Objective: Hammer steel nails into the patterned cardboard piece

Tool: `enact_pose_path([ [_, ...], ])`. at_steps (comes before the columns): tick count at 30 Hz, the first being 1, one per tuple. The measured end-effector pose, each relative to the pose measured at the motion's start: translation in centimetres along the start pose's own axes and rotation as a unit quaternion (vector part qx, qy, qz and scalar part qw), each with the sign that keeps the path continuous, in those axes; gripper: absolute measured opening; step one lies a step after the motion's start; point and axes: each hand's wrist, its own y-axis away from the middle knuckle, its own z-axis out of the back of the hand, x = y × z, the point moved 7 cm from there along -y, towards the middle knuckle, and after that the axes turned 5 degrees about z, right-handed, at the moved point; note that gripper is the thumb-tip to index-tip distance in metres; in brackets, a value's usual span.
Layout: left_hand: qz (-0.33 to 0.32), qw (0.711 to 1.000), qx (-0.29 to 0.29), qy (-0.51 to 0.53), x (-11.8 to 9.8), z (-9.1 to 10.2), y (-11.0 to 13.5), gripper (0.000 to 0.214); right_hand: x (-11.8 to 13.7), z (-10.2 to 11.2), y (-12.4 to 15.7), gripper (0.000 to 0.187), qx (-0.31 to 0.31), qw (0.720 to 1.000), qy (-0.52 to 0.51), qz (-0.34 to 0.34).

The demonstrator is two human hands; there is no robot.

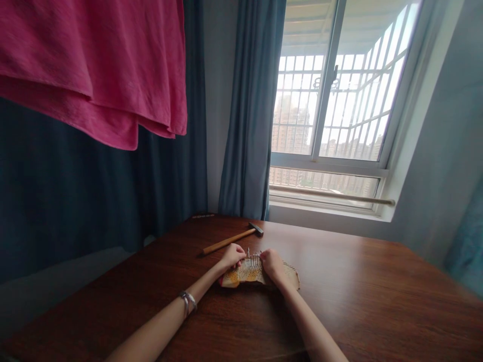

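Low in the middle of the head view, a curved, pale and yellowish piece [244, 275] dotted with small dark holes lies on the wooden table [350, 301]. Several thin metal nails [254, 260] stand up from its top. My left hand [233, 255] is at the left end of this piece, its fingers pinched together beside the nails. On the right of them, my right hand [273, 265] is closed as well, its fingertips near the nail heads. What either pinch holds is too small to tell.
A hammer [230, 241] with a wooden handle lies just beyond my left hand. A small row of pale objects [203, 216] sits at the far table corner. Blue curtains [249, 110], a hanging pink towel [94, 65] and a barred window [328, 115] are behind the table.
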Motion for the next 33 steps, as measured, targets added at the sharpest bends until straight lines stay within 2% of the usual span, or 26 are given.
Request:
enact_pose_path([
  [7,-0.056,0.998,-0.018,0.035,-0.8,0.2,1.0,0.013,1.2,1.5,0.7,0.023,-0.04,0.998,-0.028,0.034],
  [14,-0.154,0.986,0.058,-0.016,-2.8,-0.4,3.1,0.02,3.1,1.2,1.7,0.014,0.049,0.993,-0.027,0.107],
  [19,-0.219,0.97,0.063,-0.08,-3.9,-0.3,4.2,0.022,3.3,1.2,1.8,0.015,0.068,0.992,-0.033,0.102],
  [28,-0.205,0.971,0.044,-0.112,-3.3,-0.4,3.8,0.024,3.2,1.6,1.8,0.015,0.083,0.988,-0.104,0.08],
  [33,-0.223,0.971,0.043,-0.08,-3.6,-0.3,4.1,0.024,2.6,1.2,1.4,0.013,0.066,0.987,-0.119,0.085],
])
